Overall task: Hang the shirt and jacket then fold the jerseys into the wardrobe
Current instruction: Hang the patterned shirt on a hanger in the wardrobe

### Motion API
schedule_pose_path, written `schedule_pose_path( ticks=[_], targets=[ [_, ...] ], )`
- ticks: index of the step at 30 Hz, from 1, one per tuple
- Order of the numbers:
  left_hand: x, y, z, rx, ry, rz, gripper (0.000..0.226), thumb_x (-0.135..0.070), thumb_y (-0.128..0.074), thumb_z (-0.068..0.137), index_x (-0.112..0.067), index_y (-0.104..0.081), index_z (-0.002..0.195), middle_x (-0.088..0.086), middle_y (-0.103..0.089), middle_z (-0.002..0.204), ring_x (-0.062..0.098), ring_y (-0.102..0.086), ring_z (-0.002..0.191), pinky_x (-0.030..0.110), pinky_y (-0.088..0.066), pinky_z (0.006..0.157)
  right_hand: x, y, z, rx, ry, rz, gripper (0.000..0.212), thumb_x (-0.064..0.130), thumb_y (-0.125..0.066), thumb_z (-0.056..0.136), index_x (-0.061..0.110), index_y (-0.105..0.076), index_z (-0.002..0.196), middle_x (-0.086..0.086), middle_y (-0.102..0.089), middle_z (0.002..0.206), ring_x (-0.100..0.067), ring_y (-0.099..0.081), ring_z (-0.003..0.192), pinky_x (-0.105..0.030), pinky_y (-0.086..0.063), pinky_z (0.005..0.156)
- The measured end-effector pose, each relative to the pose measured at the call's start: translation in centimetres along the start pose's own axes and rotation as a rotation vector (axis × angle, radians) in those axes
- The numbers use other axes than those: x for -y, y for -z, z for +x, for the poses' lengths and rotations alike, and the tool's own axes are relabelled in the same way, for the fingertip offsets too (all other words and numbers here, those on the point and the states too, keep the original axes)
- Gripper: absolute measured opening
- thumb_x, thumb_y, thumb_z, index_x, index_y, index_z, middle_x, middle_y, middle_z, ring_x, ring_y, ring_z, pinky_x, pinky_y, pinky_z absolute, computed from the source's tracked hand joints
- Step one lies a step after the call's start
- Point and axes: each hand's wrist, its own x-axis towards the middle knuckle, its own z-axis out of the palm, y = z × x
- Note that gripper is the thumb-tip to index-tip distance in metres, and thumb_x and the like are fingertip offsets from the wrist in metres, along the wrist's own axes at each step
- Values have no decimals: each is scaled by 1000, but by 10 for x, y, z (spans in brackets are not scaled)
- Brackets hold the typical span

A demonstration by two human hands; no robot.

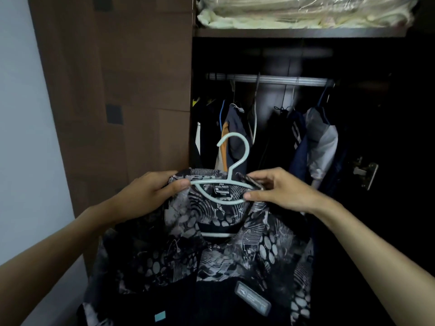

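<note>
Head view: The patterned shirt is held up in front of the open wardrobe, already threaded on a pale hanger. The left hand is closed on the collar and the hanger's left shoulder; the right hand is pinched on the right shoulder. The collar should be centred and both shoulders seated evenly before the hook is lifted to the rail, where a gap between the hung garments should be chosen. The shirt is dark with grey oval and line prints; a neck label is visible inside the collar.
</note>
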Motion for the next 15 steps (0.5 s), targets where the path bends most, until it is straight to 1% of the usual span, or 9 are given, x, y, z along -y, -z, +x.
schedule_pose_path(
  ticks=[2,3,4,7,9,11,13,15],
  targets=[
    [-6,2,5,43,1,-66,39,-49,-45,101,-17,-69,100,2,-74,95,16,-72,88,48,-56,85,-5,0,-2,-77,32,39,23,9,-71,93,5,-74,115,-17,-76,107,-20,-70,96,-45,-55,94],
    [-9,5,8,59,0,-94,36,-46,-46,102,-18,-69,103,1,-75,100,15,-72,92,45,-56,88,-6,2,-2,-109,41,50,21,11,-70,94,5,-75,114,-20,-76,106,-23,-70,95,-48,-53,95],
    [-11,9,10,67,-4,-108,35,-45,-45,103,-19,-68,105,0,-74,104,14,-72,95,44,-56,90,-6,4,-3,-140,50,63,21,13,-69,95,6,-75,113,-19,-76,105,-23,-71,95,-48,-54,95],
    [-16,23,22,46,-18,-76,44,-50,-42,104,-15,-67,109,0,-74,105,15,-72,98,46,-56,91,-1,10,-3,-253,95,125,21,14,-68,94,13,-77,113,-8,-79,104,-23,-75,100,-35,-56,93],
    [-22,28,28,32,-25,-100,39,-47,-42,104,-20,-70,110,-6,-75,107,9,-72,98,35,-57,91,2,12,-1,-328,118,133,19,14,-68,94,17,-78,110,-6,-80,102,-17,-75,95,-28,-57,88],
    [-27,29,35,25,-37,-111,35,-45,-43,104,-27,-72,110,-12,-76,108,3,-71,98,25,-54,87,5,15,0,-366,132,124,17,14,-68,95,17,-78,108,-7,-79,101,-13,-73,90,-24,-56,84],
    [-29,29,42,30,-43,-120,34,-45,-44,103,-30,-72,110,-15,-76,107,1,-71,97,21,-53,85,8,21,-2,-353,104,120,16,15,-70,94,16,-77,108,-8,-79,101,-12,-73,88,-22,-57,81],
    [-30,29,48,72,-52,-156,32,-42,-44,103,-30,-72,110,-15,-76,106,2,-72,97,15,-51,82,16,27,-9,-229,34,100,21,16,-77,88,16,-75,109,-3,-80,101,-11,-75,89,-19,-57,79]
  ],
)
